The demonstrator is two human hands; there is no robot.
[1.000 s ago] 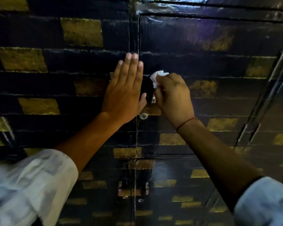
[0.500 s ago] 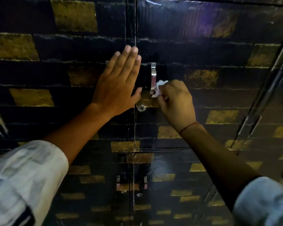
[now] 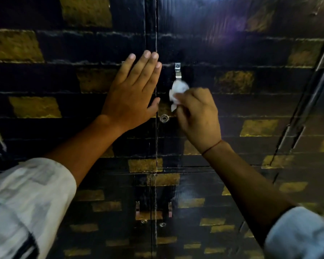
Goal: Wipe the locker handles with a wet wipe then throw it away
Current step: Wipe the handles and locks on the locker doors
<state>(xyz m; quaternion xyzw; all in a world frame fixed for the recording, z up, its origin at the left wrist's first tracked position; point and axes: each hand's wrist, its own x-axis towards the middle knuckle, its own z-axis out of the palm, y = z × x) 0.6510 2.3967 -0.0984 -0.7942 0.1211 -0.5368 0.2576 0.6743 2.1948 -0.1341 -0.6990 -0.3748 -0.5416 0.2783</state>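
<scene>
Head view, frame centre: flat left hand point(image 3: 131, 94) presses the door point(image 3: 101, 75); right hand point(image 3: 198, 116) pinches the wipe point(image 3: 178, 90) against the handle point(image 3: 178, 71).

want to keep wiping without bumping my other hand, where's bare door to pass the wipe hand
Bare door panel lies right of the metal handle and the right hand, out to the long bar handle. More above the handle. Crowded spot: the left hand lies flat by the seam, with wet wipe and keyhole close beside it.
</scene>
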